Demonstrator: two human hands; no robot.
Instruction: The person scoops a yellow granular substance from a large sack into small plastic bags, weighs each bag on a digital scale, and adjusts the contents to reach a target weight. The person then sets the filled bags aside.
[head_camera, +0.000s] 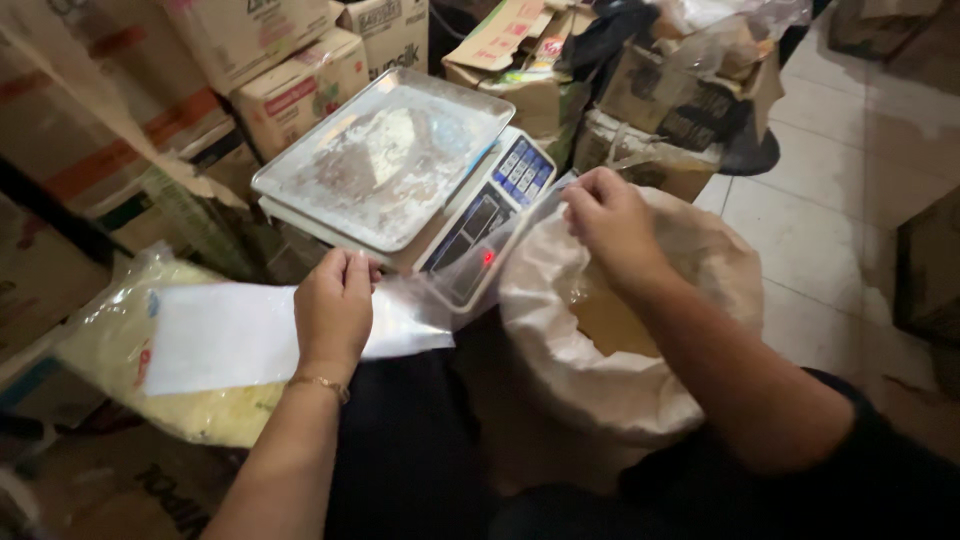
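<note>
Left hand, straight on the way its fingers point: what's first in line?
Probably the metal tray of the digital scale; the left hand, gripping a clear plastic bag, points up at it. Depth is unclear.

There is just one view, from a camera on the person's head. It tilts steeply down and forward over their lap, close enough that both forearms fill the lower frame. The weighing scale (400, 190) sits near centre, stacked cardboard boxes (290, 60) crowd the top, and tiled floor (860, 180) runs off right.
</note>
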